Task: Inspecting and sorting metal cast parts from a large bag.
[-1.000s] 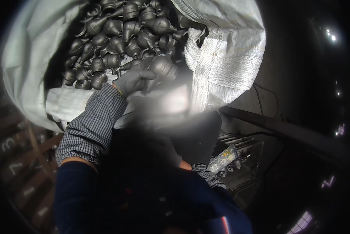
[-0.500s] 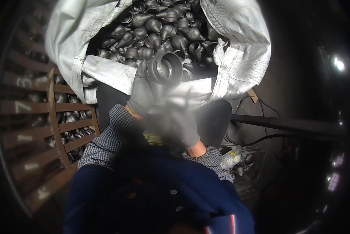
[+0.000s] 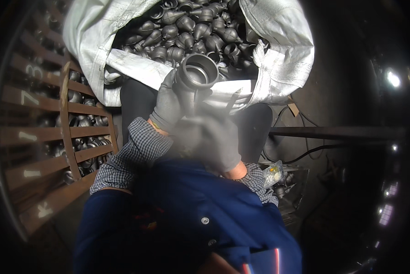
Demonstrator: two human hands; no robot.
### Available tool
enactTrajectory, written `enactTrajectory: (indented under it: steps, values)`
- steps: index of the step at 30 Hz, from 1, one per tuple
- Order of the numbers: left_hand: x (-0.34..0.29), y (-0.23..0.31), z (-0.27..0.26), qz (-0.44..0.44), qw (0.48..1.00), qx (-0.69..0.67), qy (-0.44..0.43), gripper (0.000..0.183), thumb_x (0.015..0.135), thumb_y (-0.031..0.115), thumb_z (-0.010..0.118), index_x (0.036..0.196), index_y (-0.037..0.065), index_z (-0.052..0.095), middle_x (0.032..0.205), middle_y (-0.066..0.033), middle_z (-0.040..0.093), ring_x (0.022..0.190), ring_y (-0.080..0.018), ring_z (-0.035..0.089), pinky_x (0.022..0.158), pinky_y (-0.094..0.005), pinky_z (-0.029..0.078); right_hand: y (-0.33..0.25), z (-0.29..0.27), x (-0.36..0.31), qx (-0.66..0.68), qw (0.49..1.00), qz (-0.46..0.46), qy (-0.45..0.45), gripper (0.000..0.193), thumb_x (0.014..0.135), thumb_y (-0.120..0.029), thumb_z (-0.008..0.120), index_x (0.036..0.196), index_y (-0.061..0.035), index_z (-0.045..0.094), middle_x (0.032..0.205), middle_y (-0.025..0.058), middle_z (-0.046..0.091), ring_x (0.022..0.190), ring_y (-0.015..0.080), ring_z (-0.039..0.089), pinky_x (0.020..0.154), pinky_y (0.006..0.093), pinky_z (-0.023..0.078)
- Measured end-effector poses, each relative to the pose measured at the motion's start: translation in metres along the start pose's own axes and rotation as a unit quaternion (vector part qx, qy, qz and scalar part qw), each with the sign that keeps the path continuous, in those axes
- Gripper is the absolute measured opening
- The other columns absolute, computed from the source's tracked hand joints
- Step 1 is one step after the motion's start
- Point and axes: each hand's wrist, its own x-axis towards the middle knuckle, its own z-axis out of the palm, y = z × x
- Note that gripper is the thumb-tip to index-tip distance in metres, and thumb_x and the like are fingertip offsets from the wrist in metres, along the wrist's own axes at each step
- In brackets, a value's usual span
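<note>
In my gloved left hand [image 3: 168,106] is a dark grey metal casting [image 3: 195,82], its round open mouth tilted up toward me. The fingers close around the casting's left side. Close below and to the right of it is my gloved right hand [image 3: 216,139], its fingers curled and partly blurred. A slim pointed grey thing [image 3: 233,99] sticks up beside that hand; its kind is unclear. Beyond my hands, a large white woven sack [image 3: 285,55] stands open, with many similar castings [image 3: 185,39] heaped inside.
At the left is a brown slatted crate [image 3: 86,132] with chalk marks and more metal parts behind its slats. A dark bar [image 3: 333,132] and black cables [image 3: 301,160] lie to the right. A clear plastic bag [image 3: 273,175] sits beside my right sleeve.
The casting has turned a little, showing more of its side below the mouth. My right hand has shifted slightly to the right, and the pointed thing beside it shows more sharply.
</note>
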Motion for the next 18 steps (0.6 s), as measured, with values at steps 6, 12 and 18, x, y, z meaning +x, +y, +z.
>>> enactTrajectory:
  steps: [6,12,18]
  values:
    - [-0.015,-0.007,0.013,-0.021,0.999,0.025,-0.018,0.054,0.098,0.042,0.034,0.126,-0.002,0.047,0.119,-0.0229,0.055,0.11,-0.0336,0.056,0.094,-0.0472,0.048,-0.011,-0.001,-0.002,0.052,0.999,0.014,-0.012,0.04,0.089,-0.008,0.056,0.127,0.0042,0.052,0.071,-0.0041,0.054,0.054,0.0002,0.039,0.049,0.0168,0.029]
    - [-0.026,-0.01,0.02,-0.082,0.995,0.017,0.046,0.072,0.092,0.063,0.026,0.127,0.004,0.048,0.116,-0.0164,0.057,0.107,-0.0284,0.055,0.095,-0.0426,0.046,-0.013,0.007,-0.004,-0.114,0.979,-0.167,-0.03,0.04,0.088,-0.005,0.057,0.126,0.0042,0.052,0.088,0.0,0.06,0.067,0.0004,0.047,0.059,0.0156,0.038]
    - [-0.028,-0.012,0.008,-0.11,0.991,-0.066,-0.022,0.068,0.092,0.062,0.032,0.126,0.006,0.048,0.114,-0.0134,0.057,0.106,-0.0248,0.054,0.095,-0.0402,0.045,-0.02,0.011,-0.005,0.073,0.996,-0.022,-0.051,0.039,0.088,-0.005,0.056,0.126,0.0043,0.052,0.096,0.002,0.062,0.064,-0.0003,0.045,0.055,0.0144,0.036]
